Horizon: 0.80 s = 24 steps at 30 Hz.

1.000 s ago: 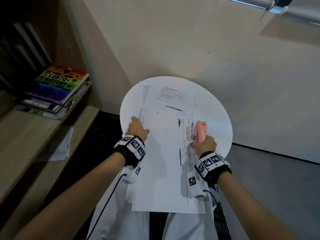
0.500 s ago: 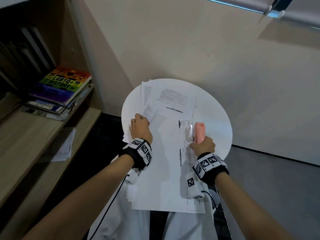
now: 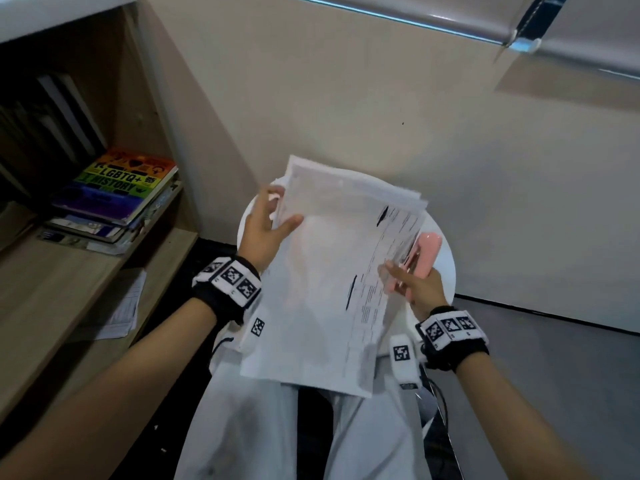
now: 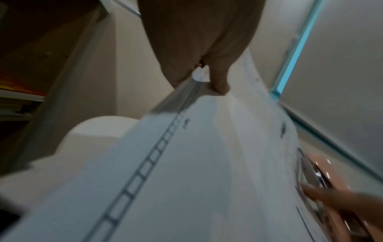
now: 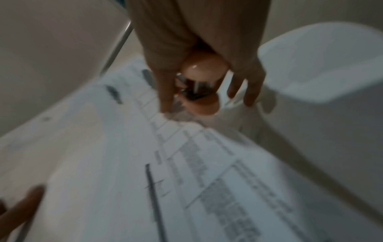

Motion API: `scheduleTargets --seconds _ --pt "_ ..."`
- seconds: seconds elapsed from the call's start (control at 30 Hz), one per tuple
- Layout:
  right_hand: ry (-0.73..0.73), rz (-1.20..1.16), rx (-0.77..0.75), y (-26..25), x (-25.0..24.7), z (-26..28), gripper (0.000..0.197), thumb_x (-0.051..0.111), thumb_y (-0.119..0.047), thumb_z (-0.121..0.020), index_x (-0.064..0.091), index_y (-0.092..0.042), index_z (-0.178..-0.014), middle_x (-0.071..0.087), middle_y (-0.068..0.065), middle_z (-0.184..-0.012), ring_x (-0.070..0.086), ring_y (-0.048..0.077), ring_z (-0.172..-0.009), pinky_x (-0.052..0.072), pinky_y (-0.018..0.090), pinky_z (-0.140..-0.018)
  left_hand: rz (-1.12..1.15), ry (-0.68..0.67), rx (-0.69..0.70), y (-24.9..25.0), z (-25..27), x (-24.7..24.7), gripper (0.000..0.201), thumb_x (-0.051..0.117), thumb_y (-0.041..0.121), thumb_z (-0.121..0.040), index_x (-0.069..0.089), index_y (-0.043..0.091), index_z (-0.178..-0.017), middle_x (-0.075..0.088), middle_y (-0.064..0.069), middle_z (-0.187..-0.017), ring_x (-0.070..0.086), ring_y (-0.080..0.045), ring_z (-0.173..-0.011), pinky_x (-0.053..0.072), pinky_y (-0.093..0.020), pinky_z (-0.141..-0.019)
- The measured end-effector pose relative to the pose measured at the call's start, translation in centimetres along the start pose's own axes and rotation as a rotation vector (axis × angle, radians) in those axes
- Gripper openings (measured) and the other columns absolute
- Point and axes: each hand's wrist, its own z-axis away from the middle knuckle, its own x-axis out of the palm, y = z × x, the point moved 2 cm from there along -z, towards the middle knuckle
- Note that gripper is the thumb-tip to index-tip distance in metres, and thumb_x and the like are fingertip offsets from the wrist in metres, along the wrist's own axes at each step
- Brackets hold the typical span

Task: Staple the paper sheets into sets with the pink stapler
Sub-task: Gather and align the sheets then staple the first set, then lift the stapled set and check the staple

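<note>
A stack of printed paper sheets [image 3: 322, 271] is lifted off the round white table [image 3: 446, 282] and tilts toward me. My left hand [image 3: 280, 216] grips the stack's left edge, thumb [image 4: 218, 81] on top of the sheets [image 4: 186, 163]. My right hand [image 3: 405, 282] holds the pink stapler [image 3: 427, 254] against the stack's right edge. In the right wrist view the stapler [image 5: 201, 78] sits between thumb and fingers, its metal mouth at the paper [image 5: 145, 163]. Motion blurs both wrist views. The stack hides most of the tabletop.
A wooden bookshelf on the left holds a pile of books [image 3: 114, 188], and a loose sheet [image 3: 124, 310] lies on its lower shelf. A beige wall stands just behind the table. My legs in white trousers [image 3: 294, 427] are under the stack.
The sheets lay flat on the table; my left hand has gathered them and raised the stack, tilted. My right hand has come up with the stapler to the stack's right edge.
</note>
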Motion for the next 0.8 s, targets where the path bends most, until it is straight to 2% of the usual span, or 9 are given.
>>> scheduleTargets --seconds 0.1,0.2,0.3,0.37,0.43,0.47,0.53,0.63,0.8 --pt "0.061 0.001 -0.195 -4.0 0.7 1.0 0.026 0.076 0.009 -0.069 0.061 -0.009 -0.082 0.066 0.007 -0.08 0.065 0.024 -0.075 0.056 0.033 -0.063 0.156 0.088 0.073 3.6 -1.1 0.2 0.057 0.071 0.005 -0.081 0.036 0.035 -0.115 0.065 -0.013 -0.115 0.067 -0.028 -0.101 0.056 -0.041 -0.085" --pt "0.272 -0.07 -0.44 -7.9 2.4 2.5 0.031 0.077 0.009 -0.068 0.057 -0.014 -0.071 0.061 -0.001 -0.07 0.061 0.007 -0.059 0.054 0.027 -0.059 -0.114 0.262 0.312 7.1 -1.9 1.2 0.037 0.065 0.012 -0.087 0.046 0.01 -0.119 0.063 -0.001 -0.104 0.063 -0.017 -0.093 0.054 -0.034 -0.084" --pt "0.292 -0.201 -0.579 -10.4 3.9 3.8 0.03 0.079 0.007 -0.068 0.058 -0.014 -0.076 0.062 -0.002 -0.073 0.062 0.002 -0.063 0.058 0.029 -0.069 -0.264 0.304 0.471 9.4 -1.7 2.7 0.028 0.05 0.017 -0.097 0.045 -0.006 -0.113 0.058 -0.01 -0.099 0.058 -0.019 -0.088 0.052 -0.041 -0.08" --pt "0.224 -0.189 -0.634 -11.0 4.2 4.5 0.028 0.08 0.004 -0.07 0.059 -0.014 -0.077 0.062 0.001 -0.075 0.062 0.008 -0.068 0.058 0.032 -0.075 -0.206 0.287 0.465 10.2 -1.5 3.3 0.029 0.048 0.015 -0.098 0.039 -0.007 -0.115 0.054 0.003 -0.098 0.056 0.003 -0.087 0.052 -0.023 -0.08" --pt "0.173 -0.143 -0.619 -11.0 4.2 4.6 0.027 0.079 0.004 -0.071 0.06 -0.013 -0.079 0.062 0.0 -0.075 0.062 0.008 -0.068 0.058 0.033 -0.078 -0.149 0.234 0.404 9.6 -1.5 3.3 0.033 0.051 0.011 -0.096 0.035 -0.003 -0.122 0.05 0.016 -0.11 0.047 0.026 -0.094 0.041 -0.002 -0.086" --pt "0.168 -0.123 -0.597 -10.7 4.1 4.4 0.027 0.078 0.005 -0.07 0.061 -0.013 -0.079 0.064 0.0 -0.075 0.064 0.008 -0.069 0.059 0.033 -0.078 -0.134 0.21 0.37 9.1 -1.5 3.2 0.039 0.055 0.012 -0.095 0.033 -0.001 -0.125 0.047 0.02 -0.113 0.046 0.026 -0.1 0.041 -0.005 -0.091" --pt "0.178 -0.107 -0.548 -10.1 3.9 4.0 0.026 0.079 0.006 -0.069 0.062 -0.012 -0.08 0.067 0.002 -0.079 0.066 0.011 -0.072 0.059 0.036 -0.077 -0.111 0.166 0.342 8.0 -1.6 3.0 0.043 0.06 0.015 -0.091 0.034 0.006 -0.124 0.05 0.016 -0.111 0.053 0.011 -0.105 0.047 -0.02 -0.096" --pt "0.226 -0.139 -0.501 -9.8 3.8 3.3 0.027 0.079 0.006 -0.068 0.063 -0.003 -0.089 0.068 0.006 -0.084 0.067 0.018 -0.076 0.058 0.038 -0.072 -0.115 0.148 0.298 7.1 -2.3 2.9 0.025 0.051 0.016 -0.097 0.035 0.015 -0.117 0.054 0.017 -0.102 0.057 0.014 -0.091 0.044 -0.007 -0.083" --pt "0.263 -0.224 -0.498 -11.5 3.6 2.3 0.029 0.076 0.008 -0.07 0.06 -0.009 -0.088 0.066 0.0 -0.082 0.065 0.009 -0.07 0.057 0.028 -0.067 -0.122 0.126 0.363 8.4 -3.2 2.9 0.014 0.045 0.018 -0.099 0.035 0.015 -0.108 0.053 0.002 -0.103 0.057 -0.005 -0.088 0.049 -0.021 -0.08"
